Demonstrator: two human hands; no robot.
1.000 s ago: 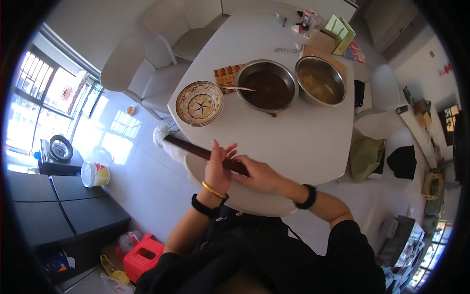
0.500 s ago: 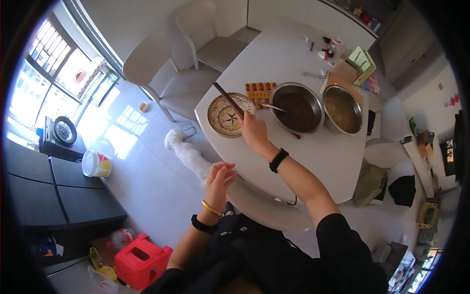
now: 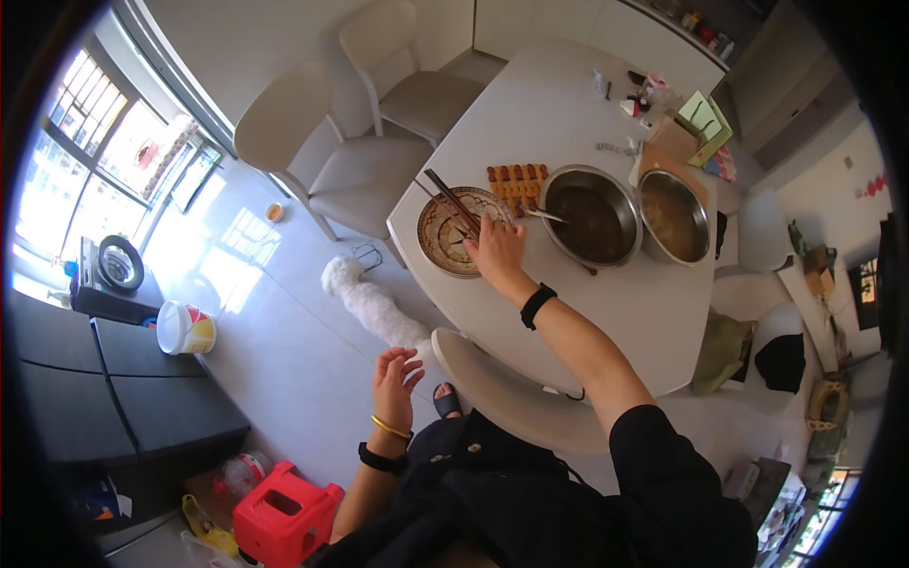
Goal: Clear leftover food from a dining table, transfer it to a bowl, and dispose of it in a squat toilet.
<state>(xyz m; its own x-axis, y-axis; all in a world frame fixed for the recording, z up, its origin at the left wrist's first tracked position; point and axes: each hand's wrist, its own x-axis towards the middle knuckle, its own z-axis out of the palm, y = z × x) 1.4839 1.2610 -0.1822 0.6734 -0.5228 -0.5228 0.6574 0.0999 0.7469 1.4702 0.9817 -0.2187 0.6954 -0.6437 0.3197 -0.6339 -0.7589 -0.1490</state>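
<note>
My right hand [image 3: 498, 250] reaches over the table with its fingers closed around the near ends of a pair of dark chopsticks [image 3: 452, 202]. The chopsticks slant across a patterned brown-and-cream plate [image 3: 438, 248], their far ends sticking out past its rim and slightly apart. Whether they rest on the plate cannot be made out. My left hand [image 3: 394, 377] hangs over the floor beside the chair back, fingers loosely bent and apart, holding nothing. Right of the plate stands a steel bowl [image 3: 595, 227] of dark liquid, a spoon [image 3: 544, 214] leaning on its rim.
A second steel bowl [image 3: 674, 220] holds cloudy liquid. An orange-brown woven trivet [image 3: 516, 186] lies behind the plate. A chair back [image 3: 502, 388] is at the table's near edge. A white dog [image 3: 377, 305] stands on the floor; a red stool [image 3: 287, 514] is at lower left.
The chopsticks have come lower over the plate and their far ends have spread apart. My left hand has moved down and left. The view has shifted slightly.
</note>
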